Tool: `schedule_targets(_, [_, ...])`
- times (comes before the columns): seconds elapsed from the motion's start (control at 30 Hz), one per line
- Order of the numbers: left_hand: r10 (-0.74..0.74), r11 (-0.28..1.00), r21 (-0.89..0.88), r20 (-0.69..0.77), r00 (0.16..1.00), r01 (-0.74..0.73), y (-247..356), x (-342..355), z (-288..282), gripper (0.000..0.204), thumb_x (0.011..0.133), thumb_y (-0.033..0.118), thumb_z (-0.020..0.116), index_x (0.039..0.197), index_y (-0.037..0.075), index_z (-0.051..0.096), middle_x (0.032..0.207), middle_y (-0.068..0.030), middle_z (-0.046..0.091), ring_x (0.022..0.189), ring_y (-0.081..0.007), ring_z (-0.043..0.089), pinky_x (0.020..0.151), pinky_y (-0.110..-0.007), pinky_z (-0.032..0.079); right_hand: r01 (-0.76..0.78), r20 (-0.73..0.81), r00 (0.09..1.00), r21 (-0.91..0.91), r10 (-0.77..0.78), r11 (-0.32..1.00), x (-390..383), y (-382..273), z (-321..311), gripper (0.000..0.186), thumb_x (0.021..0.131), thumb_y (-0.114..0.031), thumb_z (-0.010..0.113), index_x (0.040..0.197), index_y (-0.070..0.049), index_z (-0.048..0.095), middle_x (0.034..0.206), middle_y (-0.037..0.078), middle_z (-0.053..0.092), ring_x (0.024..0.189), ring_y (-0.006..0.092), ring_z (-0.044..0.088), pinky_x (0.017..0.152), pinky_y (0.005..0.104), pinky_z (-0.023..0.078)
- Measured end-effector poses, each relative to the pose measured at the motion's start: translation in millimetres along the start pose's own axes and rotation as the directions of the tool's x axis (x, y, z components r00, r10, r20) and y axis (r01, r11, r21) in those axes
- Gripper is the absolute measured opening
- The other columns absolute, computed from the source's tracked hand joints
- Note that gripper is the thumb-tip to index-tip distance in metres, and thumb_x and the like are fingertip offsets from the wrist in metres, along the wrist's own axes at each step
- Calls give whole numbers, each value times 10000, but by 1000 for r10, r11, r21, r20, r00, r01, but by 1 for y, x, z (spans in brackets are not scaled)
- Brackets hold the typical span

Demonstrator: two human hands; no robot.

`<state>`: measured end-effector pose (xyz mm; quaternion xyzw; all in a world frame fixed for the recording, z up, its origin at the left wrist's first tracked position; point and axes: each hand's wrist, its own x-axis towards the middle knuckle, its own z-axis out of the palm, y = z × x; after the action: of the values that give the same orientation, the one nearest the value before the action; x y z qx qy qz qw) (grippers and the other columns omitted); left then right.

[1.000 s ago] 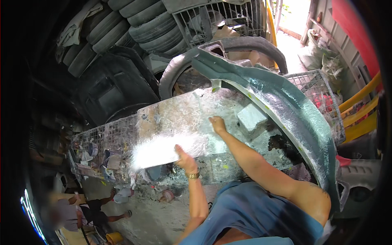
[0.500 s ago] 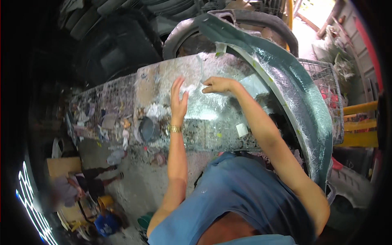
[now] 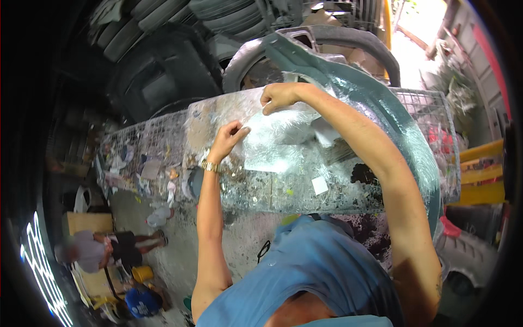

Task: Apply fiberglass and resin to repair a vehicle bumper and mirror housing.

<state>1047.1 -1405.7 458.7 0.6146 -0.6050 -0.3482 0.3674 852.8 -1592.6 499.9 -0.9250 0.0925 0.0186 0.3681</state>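
A whitish fibreglass mat (image 3: 283,128) with frayed strands lies on the worn, stained tabletop (image 3: 261,191). My left hand (image 3: 226,143), with a gold watch at the wrist, is pinched at the mat's left edge. Farther off, my right hand (image 3: 281,96) is closed on the mat's far edge with bent fingers. To the right of the mat, partly behind my right forearm, runs a long curved grey-green moulded part (image 3: 389,111) with glossy fibres on its surface. My forearm hides some of the mat's right side.
A small white square (image 3: 320,185) lies nearer me on the table. A dark bucket (image 3: 194,182) stands beside my left wrist. Wire mesh (image 3: 144,133) with scraps extends left. Large black moulded parts (image 3: 163,76) stand behind the table. Another person (image 3: 90,248) is at the lower left.
My left hand has gone from stretched fingers to a pinch at the mat's left edge. My right hand has shifted slightly away and left, still closed. The view has moved a little.
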Motion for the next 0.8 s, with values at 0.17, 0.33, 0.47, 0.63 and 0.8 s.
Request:
schedule_targets(0.17, [234,972,72,-233,944,-223,4,36,-2,212,881,101,611,720,7,510,596,39,380,571,-54,327,499,-243,297,18,-167,985,-168,-46,986,-7,-16,-42,299,792,-316,632,821,-18,631,776,162,637,752,316,612,686,412,457])
schedule_targets(0.33, [418,908,175,-361,834,-380,41,118,-12,221,906,64,572,725,-8,468,592,-20,386,574,-62,340,503,-235,316,-31,-384,920,-283,-83,959,-28,-17,-103,281,873,-289,564,928,-18,617,881,184,633,832,358,597,733,423,459])
schedule_targets(0.47, [258,953,13,-559,788,-303,-13,130,-47,276,939,122,545,699,39,434,643,69,340,606,-48,286,516,-231,267,-198,-733,680,-208,-18,958,-106,34,-140,284,901,-274,547,953,-3,612,842,152,620,756,258,593,729,375,463])
schedule_targets(0.63, [90,995,-1,-320,943,-95,-58,112,-13,266,908,134,601,686,46,484,597,80,363,567,-30,293,490,-229,246,-501,-723,662,-231,197,834,-140,50,-90,220,895,-231,499,964,-25,532,851,180,581,821,361,584,750,463,459])
schedule_targets(0.8, [60,996,80,-228,972,-43,-58,109,21,210,901,136,589,723,44,526,617,84,384,577,-20,304,498,-215,243,-578,-708,706,-545,37,607,-135,63,-60,142,776,-84,546,894,-23,596,950,113,553,890,264,602,707,371,531])
